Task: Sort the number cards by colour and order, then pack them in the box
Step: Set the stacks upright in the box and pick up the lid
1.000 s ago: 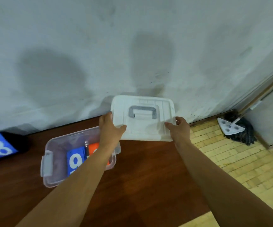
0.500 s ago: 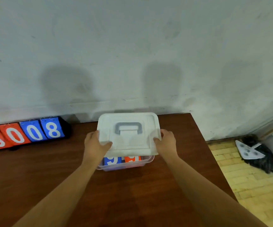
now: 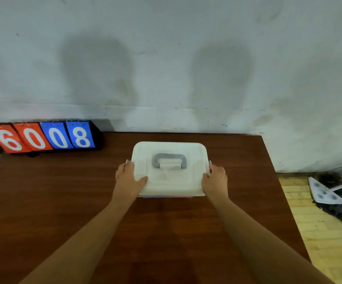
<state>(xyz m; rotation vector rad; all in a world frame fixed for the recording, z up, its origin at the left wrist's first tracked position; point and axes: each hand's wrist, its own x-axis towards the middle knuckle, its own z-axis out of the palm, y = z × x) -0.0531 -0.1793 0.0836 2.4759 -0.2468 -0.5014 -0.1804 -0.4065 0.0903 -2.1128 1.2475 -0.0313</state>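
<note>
A white lid (image 3: 170, 181) with a grey handle (image 3: 169, 160) lies flat over the clear plastic box, of which only a thin strip (image 3: 166, 196) shows under the lid's near edge. My left hand (image 3: 129, 178) grips the lid's left side, thumb on top. My right hand (image 3: 215, 178) grips its right side the same way. The cards inside the box are hidden by the lid. A flip scoreboard (image 3: 41, 137) stands at the back left of the brown table (image 3: 63, 201), showing red 6 and 0, blue 0 and 8.
A grey wall rises straight behind the table. The table's right edge drops to a yellow tiled floor (image 3: 322, 238), where a dark mop head (image 3: 336, 197) with a white triangular plate lies near the wall.
The lid came from the right, over the open box, and now sits down on it, covering the blue and red cards that showed before. My view swung left.
</note>
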